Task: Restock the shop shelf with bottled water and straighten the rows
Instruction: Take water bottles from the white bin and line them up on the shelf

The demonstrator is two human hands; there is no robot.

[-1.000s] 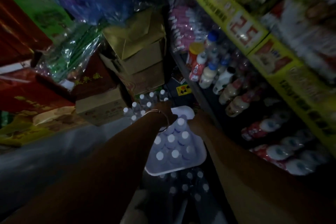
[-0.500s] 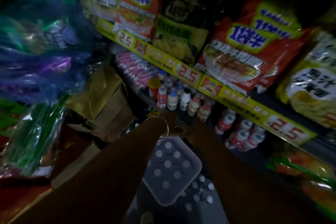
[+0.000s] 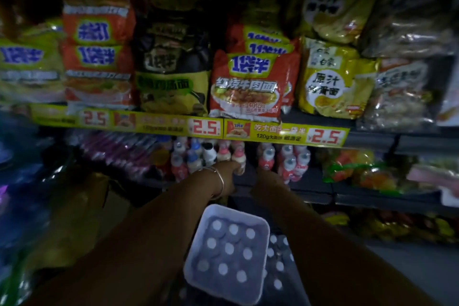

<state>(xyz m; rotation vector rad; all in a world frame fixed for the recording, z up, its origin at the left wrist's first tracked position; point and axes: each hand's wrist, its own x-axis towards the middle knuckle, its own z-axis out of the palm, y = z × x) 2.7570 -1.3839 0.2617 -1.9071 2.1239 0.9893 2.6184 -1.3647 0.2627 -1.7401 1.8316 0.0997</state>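
The head view, the only one, is dim and partly blurred. Both arms reach forward to the drinks shelf (image 3: 310,187) under the yellow price strip (image 3: 285,133). The left hand (image 3: 229,172), a bangle (image 3: 218,182) on its wrist, touches a small pink-capped bottle (image 3: 239,160) at the front of the row, probably to nudge it into line; whether its grip is pressed round the bottle or only laid against it I cannot tell. The right hand (image 3: 269,181) sits at the shelf edge just beside a red-labelled bottle (image 3: 265,160), its grip too dark to read. Below and between the forearms stands a pale plastic crate (image 3: 267,228) holding white-capped water bottles (image 3: 229,248) upright in rows, and more white caps (image 3: 275,266) show on a wrapped pack just beside it, low on the right. The water thus waits within reach, none of it in hand, so straightening seems the step under way. Noodle packets (image 3: 246,87) fill the shelf above.
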